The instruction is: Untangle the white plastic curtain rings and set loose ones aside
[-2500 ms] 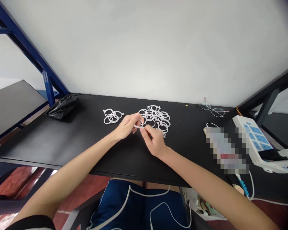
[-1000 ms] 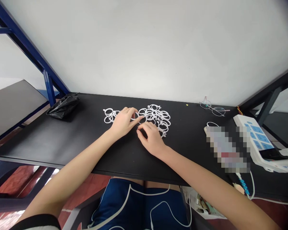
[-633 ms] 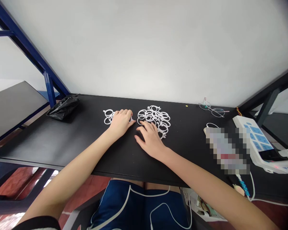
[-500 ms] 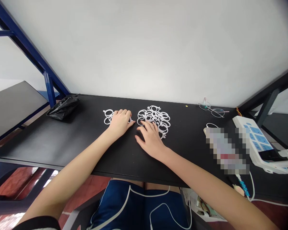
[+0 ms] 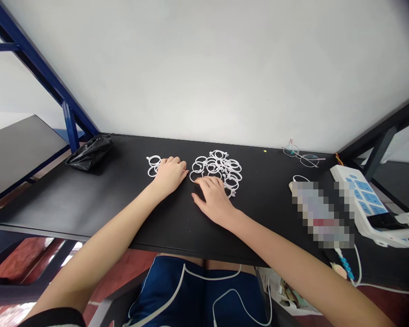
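Observation:
White plastic curtain rings with small eyelets lie in two groups on a black tabletop (image 5: 122,200). The larger pile of curtain rings (image 5: 232,182) is right of centre, its rings overlapping. Against the near left edge of this pile rests my right hand (image 5: 213,196), fingers stretched forward and thumb apart, with a ring just beyond the fingertips. A smaller group of curtain rings (image 5: 154,160) sits to the left. My left hand (image 5: 171,175) covers the right part of that group, its fingers curled down together with the thumb close in. What lies under its fingers is hidden.
A crumpled black plastic bag (image 5: 90,153) lies far left. On the right are eyeglasses (image 5: 309,160), a blurred phone (image 5: 316,213) on a charging cable, and a white power strip (image 5: 361,200). Blue metal frame bars (image 5: 70,127) and a white wall (image 5: 204,81) border the tabletop.
My right hand's fingers have drawn back slightly toward me, and rings at the pile's left edge have shifted left. The left thumb has closed in, covering a ring part seen before.

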A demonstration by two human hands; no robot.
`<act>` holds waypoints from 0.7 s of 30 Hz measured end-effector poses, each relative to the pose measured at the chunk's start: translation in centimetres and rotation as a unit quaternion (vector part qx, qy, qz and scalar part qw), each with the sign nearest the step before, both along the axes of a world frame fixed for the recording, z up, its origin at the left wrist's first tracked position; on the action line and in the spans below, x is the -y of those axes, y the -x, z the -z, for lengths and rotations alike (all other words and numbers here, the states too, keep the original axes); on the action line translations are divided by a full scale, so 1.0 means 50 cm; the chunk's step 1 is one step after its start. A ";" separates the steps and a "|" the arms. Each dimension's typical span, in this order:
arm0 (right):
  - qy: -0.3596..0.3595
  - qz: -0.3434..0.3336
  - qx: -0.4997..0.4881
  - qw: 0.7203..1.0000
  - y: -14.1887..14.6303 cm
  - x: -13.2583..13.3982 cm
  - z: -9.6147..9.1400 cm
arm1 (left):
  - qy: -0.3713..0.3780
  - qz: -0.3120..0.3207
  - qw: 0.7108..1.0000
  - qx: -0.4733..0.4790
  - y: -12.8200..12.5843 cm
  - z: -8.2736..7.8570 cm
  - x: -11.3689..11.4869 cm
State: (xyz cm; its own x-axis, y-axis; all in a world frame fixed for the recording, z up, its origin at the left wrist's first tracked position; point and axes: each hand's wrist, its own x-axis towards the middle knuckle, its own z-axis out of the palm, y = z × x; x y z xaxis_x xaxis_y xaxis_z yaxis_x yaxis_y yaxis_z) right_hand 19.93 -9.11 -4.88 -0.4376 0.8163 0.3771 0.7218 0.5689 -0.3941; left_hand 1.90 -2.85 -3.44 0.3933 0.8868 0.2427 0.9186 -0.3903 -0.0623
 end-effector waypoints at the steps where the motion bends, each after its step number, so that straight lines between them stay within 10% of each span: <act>1: 0.000 0.000 -0.005 1.000 0.000 0.000 -0.001 | 0.001 0.001 1.000 0.001 0.000 0.000 0.000; 21: 0.018 0.008 -0.042 0.999 -0.002 -0.002 0.000 | 0.011 -0.004 1.000 0.011 0.008 -0.002 -0.003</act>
